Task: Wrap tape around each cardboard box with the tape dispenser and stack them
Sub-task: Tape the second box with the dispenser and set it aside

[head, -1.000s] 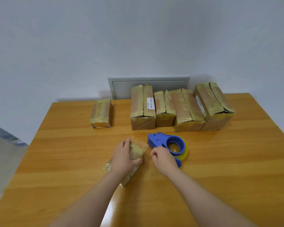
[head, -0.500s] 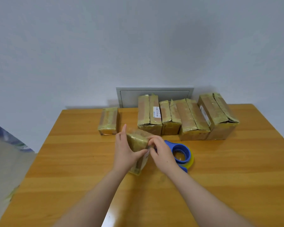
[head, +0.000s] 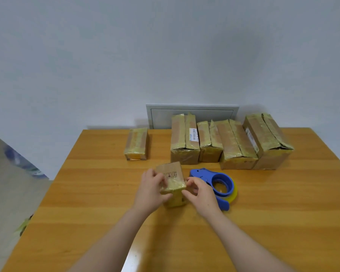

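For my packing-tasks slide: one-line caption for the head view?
Left hand and right hand grip a small cardboard box beside the tape dispenser; taped boxes stand behind on the table.

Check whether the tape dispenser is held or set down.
Set down: tape dispenser lies on the table; left hand and right hand hold a box.

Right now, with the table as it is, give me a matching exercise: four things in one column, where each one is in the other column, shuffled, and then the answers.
Things
1. small box
2. tape dispenser
3. lone box
4. barcode-label box

Places
A. leftmost in the back row of four boxes
B. lying on the table, just right of the hands
C. held between the left hand and the right hand
D. by itself at the far left, apart from the others

Pairs: 1-C, 2-B, 3-D, 4-A
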